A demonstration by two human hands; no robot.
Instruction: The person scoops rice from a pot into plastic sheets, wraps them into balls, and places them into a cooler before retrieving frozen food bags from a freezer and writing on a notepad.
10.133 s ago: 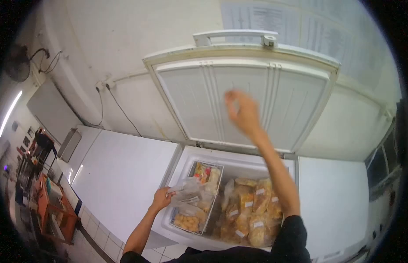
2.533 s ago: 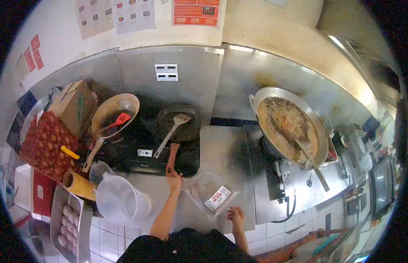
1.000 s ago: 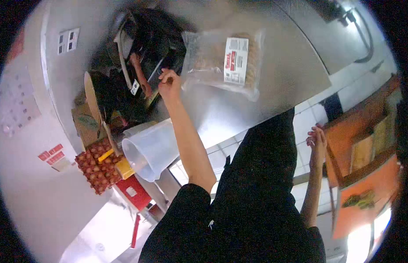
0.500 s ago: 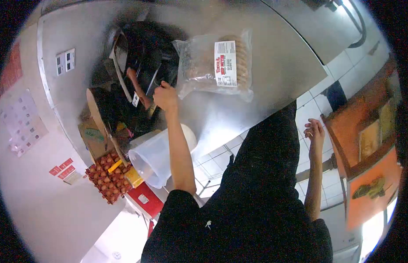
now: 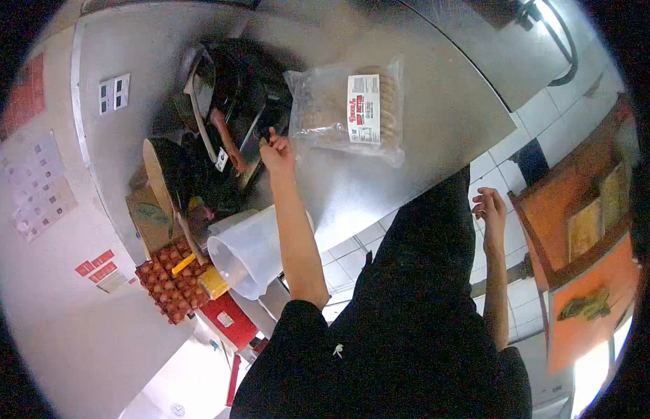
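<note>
My left hand (image 5: 277, 153) is at the right edge of a pile of dark pans and utensils (image 5: 234, 91), index finger raised and the others loosely bent; I make out nothing held. Beside it, a brown wooden handle (image 5: 229, 143) lies among the dark things. Just right of this hand, a clear plastic package (image 5: 325, 105) with a white and red label lies flat on the metal counter (image 5: 381, 35). A translucent plastic container (image 5: 244, 255) lies tilted behind my left forearm. My right hand (image 5: 490, 207) hangs over the tiled floor, fingers loosely bent and apart, holding nothing visible.
Stacked red-brown egg trays (image 5: 170, 283), a yellow object (image 5: 213, 281) and a red box (image 5: 229, 320) are at the lower left. A cardboard box (image 5: 149, 216) stands by the wall. An orange panel (image 5: 590, 304) is at the right.
My left hand has drawn back slightly from the dark utensils, and its index finger has lifted. My right hand has shifted slightly left. The whole view has moved a little.
</note>
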